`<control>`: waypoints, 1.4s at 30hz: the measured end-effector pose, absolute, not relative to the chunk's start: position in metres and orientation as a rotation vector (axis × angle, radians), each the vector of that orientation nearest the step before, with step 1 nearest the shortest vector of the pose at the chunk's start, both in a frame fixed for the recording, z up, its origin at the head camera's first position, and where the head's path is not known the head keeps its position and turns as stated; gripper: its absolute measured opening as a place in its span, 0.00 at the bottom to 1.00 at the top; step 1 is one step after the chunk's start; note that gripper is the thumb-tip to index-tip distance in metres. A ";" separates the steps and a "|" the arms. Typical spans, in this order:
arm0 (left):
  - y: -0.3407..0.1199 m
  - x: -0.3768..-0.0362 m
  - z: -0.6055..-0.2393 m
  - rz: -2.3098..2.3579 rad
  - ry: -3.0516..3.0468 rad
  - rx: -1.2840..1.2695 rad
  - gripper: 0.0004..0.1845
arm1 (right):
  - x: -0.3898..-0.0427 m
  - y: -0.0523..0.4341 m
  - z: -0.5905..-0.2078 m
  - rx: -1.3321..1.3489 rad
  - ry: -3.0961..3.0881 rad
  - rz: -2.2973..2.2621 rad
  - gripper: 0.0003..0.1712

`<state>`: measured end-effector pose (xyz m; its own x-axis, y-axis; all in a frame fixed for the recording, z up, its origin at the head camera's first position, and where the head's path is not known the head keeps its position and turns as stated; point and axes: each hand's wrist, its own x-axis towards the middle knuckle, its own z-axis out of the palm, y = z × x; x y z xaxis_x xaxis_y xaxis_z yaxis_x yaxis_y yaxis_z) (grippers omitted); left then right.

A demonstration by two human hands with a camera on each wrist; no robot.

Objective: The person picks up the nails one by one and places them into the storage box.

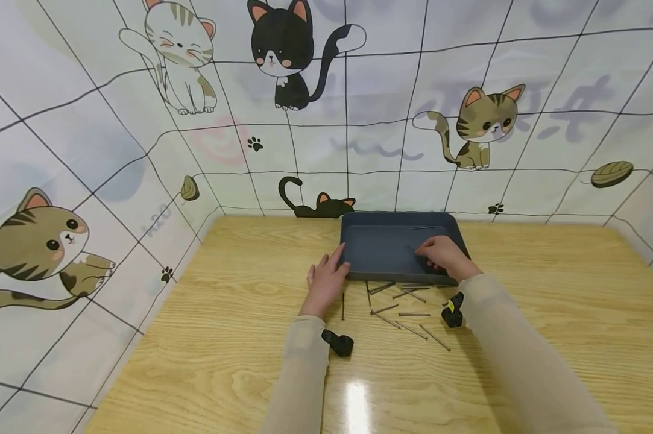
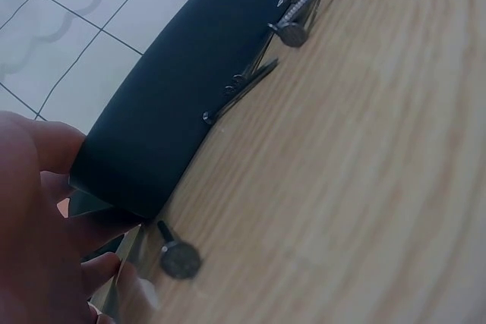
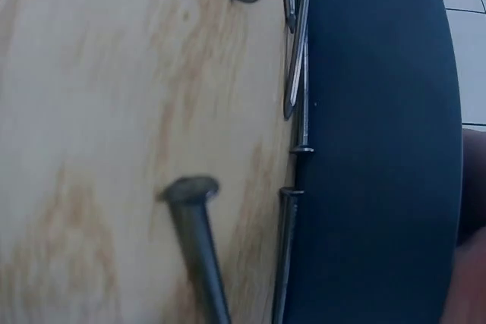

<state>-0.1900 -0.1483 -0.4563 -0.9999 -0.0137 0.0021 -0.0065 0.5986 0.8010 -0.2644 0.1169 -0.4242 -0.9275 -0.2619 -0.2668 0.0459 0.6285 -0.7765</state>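
A dark blue-grey tray [image 1: 380, 250] lies on the table. My left hand [image 1: 326, 283] rests against its near left corner, fingers fairly straight; in the left wrist view the fingers [image 2: 57, 146] touch the outer wall. My right hand [image 1: 444, 256] is over the tray's right part, thumb and fingertips pinching what looks like a thin nail, faint in the head view. One nail [image 1: 422, 228] lies inside near the far wall. Several nails [image 1: 413, 330] are scattered before the tray, some along its near wall. The right wrist view shows nail heads [image 3: 194, 187] close up; the right fingertips are hidden there.
The wooden table [image 1: 223, 337] ends at a white wall cover [image 1: 315, 144] with cat drawings, behind and at the sides. One nail [image 1: 343, 306] lies just right of my left wrist. Small black cameras [image 1: 339, 343] are strapped to both wrists.
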 end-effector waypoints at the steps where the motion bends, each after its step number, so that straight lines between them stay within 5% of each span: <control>1: -0.148 -0.190 -0.456 -1.401 -2.804 0.019 0.26 | -0.264 0.117 -0.424 -0.180 2.509 -1.199 0.19; 42: -0.142 -0.192 -0.453 -1.398 -2.825 0.084 0.26 | -0.263 0.132 -0.429 -0.324 2.583 -1.166 0.23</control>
